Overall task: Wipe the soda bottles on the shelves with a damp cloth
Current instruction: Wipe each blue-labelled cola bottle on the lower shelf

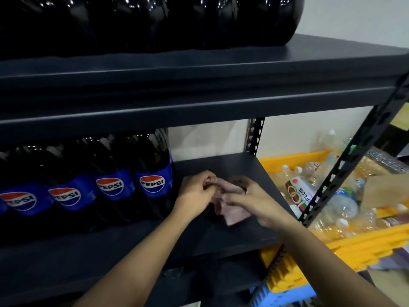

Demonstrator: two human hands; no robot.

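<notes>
Two bare forearms rise from the 6 o'clock edge toward the middle of the view, where the left hand [198,190] and the right hand [247,199] meet over a bare stretch of the dark middle shelf [232,235]. Between them is one pale pinkish cloth [233,211], bunched and partly blurred; the left hand's fingers [210,181] are curled closed on its upper edge, and the right hand's fingers [232,189] are bent over its top, while a loose corner hangs down toward 6 o'clock below the right palm. Just at 9 o'clock of the left hand stands a row of Pepsi bottles [152,180] on the same shelf: four blue labels can be counted, the leftmost cut by the frame edge, and more dark bottle tops show behind them, too dim to count. None of the bottles touches the cloth. At 3 o'clock, beyond the slotted shelf post [345,173], one yellow crate [294,160] holds a heap of clear plastic bottles, too jumbled to count. Farthest, at 12 o'clock, the upper shelf [199,69] carries the glossy black bottoms of large dark bottles [177,21], at least three, merging in the shadow.
</notes>
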